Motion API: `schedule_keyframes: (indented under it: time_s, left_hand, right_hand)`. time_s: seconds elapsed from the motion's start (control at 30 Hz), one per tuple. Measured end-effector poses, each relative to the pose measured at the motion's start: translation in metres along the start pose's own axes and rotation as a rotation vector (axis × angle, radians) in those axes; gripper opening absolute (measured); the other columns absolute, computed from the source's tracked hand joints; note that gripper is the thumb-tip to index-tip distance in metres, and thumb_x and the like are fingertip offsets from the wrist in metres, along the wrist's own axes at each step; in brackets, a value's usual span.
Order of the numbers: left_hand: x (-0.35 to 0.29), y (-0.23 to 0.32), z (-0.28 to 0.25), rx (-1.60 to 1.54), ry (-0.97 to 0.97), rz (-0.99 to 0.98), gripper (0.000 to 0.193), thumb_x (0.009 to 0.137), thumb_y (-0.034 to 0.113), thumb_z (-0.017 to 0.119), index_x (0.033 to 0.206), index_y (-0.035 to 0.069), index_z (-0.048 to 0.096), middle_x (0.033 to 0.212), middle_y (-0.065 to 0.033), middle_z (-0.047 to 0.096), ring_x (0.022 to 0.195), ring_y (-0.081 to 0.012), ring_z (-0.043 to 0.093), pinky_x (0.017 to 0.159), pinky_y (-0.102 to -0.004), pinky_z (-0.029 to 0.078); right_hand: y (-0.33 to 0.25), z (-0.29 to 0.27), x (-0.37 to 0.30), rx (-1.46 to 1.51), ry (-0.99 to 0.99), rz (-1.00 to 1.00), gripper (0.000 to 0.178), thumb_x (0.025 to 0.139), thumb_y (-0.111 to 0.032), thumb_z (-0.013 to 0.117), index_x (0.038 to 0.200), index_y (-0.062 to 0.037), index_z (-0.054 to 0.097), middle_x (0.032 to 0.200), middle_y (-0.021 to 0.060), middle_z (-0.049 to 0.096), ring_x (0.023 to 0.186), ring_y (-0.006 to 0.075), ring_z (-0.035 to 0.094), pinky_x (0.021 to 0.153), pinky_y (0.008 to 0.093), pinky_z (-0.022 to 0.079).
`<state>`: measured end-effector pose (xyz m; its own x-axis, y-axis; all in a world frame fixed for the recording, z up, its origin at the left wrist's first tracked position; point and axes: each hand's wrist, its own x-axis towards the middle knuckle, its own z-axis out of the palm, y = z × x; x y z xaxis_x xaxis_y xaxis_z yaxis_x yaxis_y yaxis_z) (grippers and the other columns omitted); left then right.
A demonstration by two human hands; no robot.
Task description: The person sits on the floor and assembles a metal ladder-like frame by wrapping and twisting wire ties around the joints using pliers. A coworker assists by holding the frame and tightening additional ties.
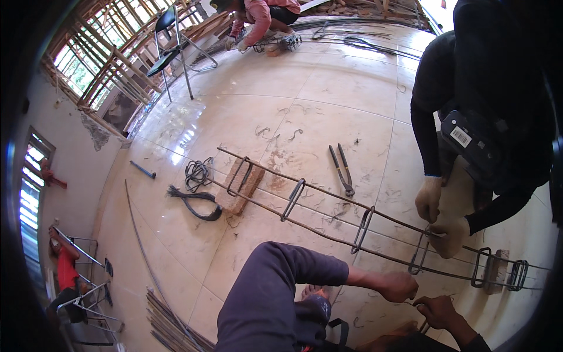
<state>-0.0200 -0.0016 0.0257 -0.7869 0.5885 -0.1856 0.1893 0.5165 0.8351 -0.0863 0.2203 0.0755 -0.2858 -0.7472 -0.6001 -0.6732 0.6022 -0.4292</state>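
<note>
My left hand is closed, its fingertips pinching a thin piece of wire that runs across to my right hand. My right hand is closed around the wire's other side; a short rod-like piece shows just below it, too hidden to name. Just beyond both hands runs a long rebar cage, with rectangular stirrups spaced along its bars. A brick props its far left end, and another block sits under the right end. A co-worker's gloved hands touch the cage at a stirrup, above my hands.
Pincers lie beyond the cage. Wire bundles, a hammer-like tool and loose rods lie left on the tiles. Another person crouches at the back near a folding chair. A person in red is at far left.
</note>
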Motion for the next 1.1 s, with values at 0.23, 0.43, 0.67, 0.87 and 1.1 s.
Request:
schedule_keyframes:
  time_s: [0.23, 0.43, 0.67, 0.87, 1.1]
  left_hand:
    - [0.004, -0.006, -0.014, -0.095, -0.056, 0.057, 0.025, 0.078, 0.024, 0.061, 0.089, 0.003, 0.071, 0.087, -0.0211, 0.068, 0.088, -0.0386, 0.065, 0.08, -0.0467, 0.051]
    - [0.004, -0.01, -0.006, -0.033, -0.11, -0.021, 0.023, 0.075, 0.019, 0.063, 0.088, 0.003, 0.071, 0.085, -0.0219, 0.068, 0.088, -0.0388, 0.065, 0.078, -0.047, 0.051]
    - [0.006, -0.002, -0.015, 0.203, -0.151, -0.003, 0.015, 0.074, 0.013, 0.063, 0.079, 0.001, 0.07, 0.083, -0.0236, 0.067, 0.084, -0.0394, 0.066, 0.072, -0.0463, 0.052]
    - [0.008, -0.011, -0.008, 0.191, -0.125, -0.007, 0.017, 0.078, 0.015, 0.061, 0.085, 0.002, 0.07, 0.087, -0.0224, 0.067, 0.088, -0.0376, 0.066, 0.075, -0.046, 0.052]
    - [0.014, -0.013, -0.008, 0.032, -0.203, -0.001, 0.023, 0.08, 0.022, 0.061, 0.093, 0.006, 0.071, 0.092, -0.0194, 0.068, 0.092, -0.0374, 0.065, 0.081, -0.0454, 0.051]
  right_hand:
    - [-0.007, 0.003, -0.01, 0.056, 0.034, 0.097, 0.026, 0.093, -0.034, 0.051, 0.103, -0.0175, 0.069, 0.075, 0.0121, 0.068, 0.07, 0.0324, 0.067, 0.067, 0.0421, 0.051]
    - [-0.023, 0.0, -0.004, 0.163, 0.17, 0.069, 0.021, 0.089, -0.029, 0.058, 0.101, -0.0158, 0.069, 0.08, 0.0084, 0.07, 0.071, 0.0295, 0.068, 0.068, 0.0407, 0.052]
    - [-0.016, -0.002, 0.003, -0.1, 0.049, 0.058, 0.022, 0.085, -0.031, 0.063, 0.105, -0.0222, 0.068, 0.079, 0.0058, 0.07, 0.071, 0.0273, 0.068, 0.067, 0.0405, 0.052]
    - [-0.016, 0.008, -0.003, -0.004, 0.154, 0.04, 0.023, 0.084, -0.033, 0.064, 0.105, -0.0242, 0.069, 0.079, 0.0055, 0.07, 0.071, 0.0264, 0.068, 0.065, 0.0395, 0.052]
    - [-0.011, 0.011, -0.009, 0.014, 0.259, 0.003, 0.019, 0.084, -0.033, 0.065, 0.097, -0.021, 0.072, 0.073, 0.0056, 0.069, 0.065, 0.0249, 0.068, 0.062, 0.0377, 0.052]
